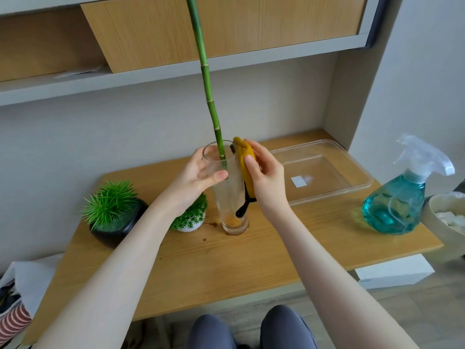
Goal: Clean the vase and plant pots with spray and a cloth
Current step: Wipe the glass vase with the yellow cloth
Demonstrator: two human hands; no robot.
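Head cam, only one view here, so: dead center of the frame there's a tall clear glass vase (232,197) standing on the wooden table (226,260), with a long green bamboo stalk (206,79) sticking out of it and running off the top edge. Left hand (198,176) is wrapped around the vase's upper part, thumb across the front of the glass. Right hand (266,176) grasps a mustard-yellow cloth (245,157) with a black trim and presses it flat against the right side of the vase near the rim.

Lower left of center sit two small plant pots: a black pot (118,229) with a spiky green plant, and a little white pot (188,226) with a bushier green plant, just beside the vase's base and partly hidden by the left forearm. Right of the vase lies a clear plastic tray (349,177), well apart from the pots. Far right, near the table's edge, stands the spray bottle (400,202), blue liquid inside, clear trigger on top, nobody touching it. Some orange-ish stuff sits in the vase's bottom.
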